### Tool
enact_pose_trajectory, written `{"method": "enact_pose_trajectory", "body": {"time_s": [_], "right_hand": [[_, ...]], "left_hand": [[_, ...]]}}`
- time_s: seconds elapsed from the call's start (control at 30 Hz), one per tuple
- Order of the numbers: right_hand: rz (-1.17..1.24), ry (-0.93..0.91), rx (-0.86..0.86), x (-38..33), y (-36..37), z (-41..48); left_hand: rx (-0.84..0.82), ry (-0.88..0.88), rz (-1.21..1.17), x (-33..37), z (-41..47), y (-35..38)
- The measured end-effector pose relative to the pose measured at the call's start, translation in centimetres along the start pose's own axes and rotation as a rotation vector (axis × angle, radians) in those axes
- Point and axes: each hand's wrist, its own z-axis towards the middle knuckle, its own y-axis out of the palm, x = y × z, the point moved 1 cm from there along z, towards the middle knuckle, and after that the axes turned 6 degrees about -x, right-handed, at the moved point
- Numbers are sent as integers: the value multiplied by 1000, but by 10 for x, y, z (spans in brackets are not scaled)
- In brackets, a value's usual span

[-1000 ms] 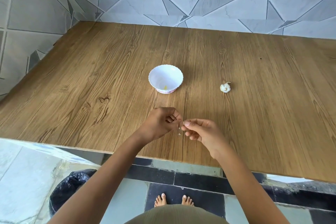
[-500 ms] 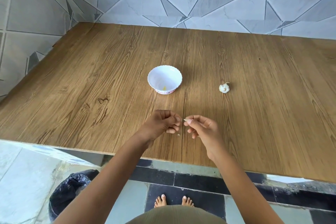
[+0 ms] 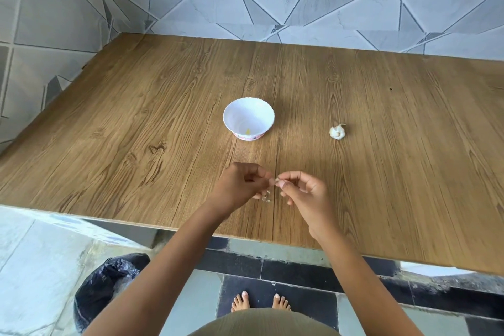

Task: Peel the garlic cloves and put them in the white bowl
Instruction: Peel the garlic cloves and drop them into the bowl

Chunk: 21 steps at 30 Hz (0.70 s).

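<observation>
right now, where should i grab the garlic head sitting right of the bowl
Pinch the garlic across its round body, coming down from above, likely with the right hand, the nearer one. Its thin curled stem on the far side looks too flimsy to hold.

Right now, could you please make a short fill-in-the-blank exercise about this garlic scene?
The garlic bulb lies to the ___ of the white bowl. The bowl holds one small ___ piece. The left hand and right hand pinch a garlic ___ over the table. The bin bag at the lower left is ___.
Missing: right; yellow; clove; black.
</observation>
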Motion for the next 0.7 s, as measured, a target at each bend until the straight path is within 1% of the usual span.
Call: {"method": "enact_pose_trajectory", "body": {"time_s": [0.17,0.27,0.33,0.43,0.5,0.63,0.7], "right_hand": [[-61,-87,11,3,2,-1],[-175,-208,36,7,2,-2],[-258,-279,42,8,3,-2],[-243,-280,5,7,2,-2],[-223,-259,-30,7,0,-2],[-279,-241,-95,7,-4,-1],[-288,-218,-122,6,-5,0]], "left_hand": [[-48,-44,-130,2,-1,2],[-67,-66,-204,2,-1,3],[-66,-71,-206,2,0,2],[-61,-70,-185,3,0,1],[-71,-41,-125,2,0,-1],[-79,93,194,2,2,-4],[-64,201,346,0,3,-5]]}}
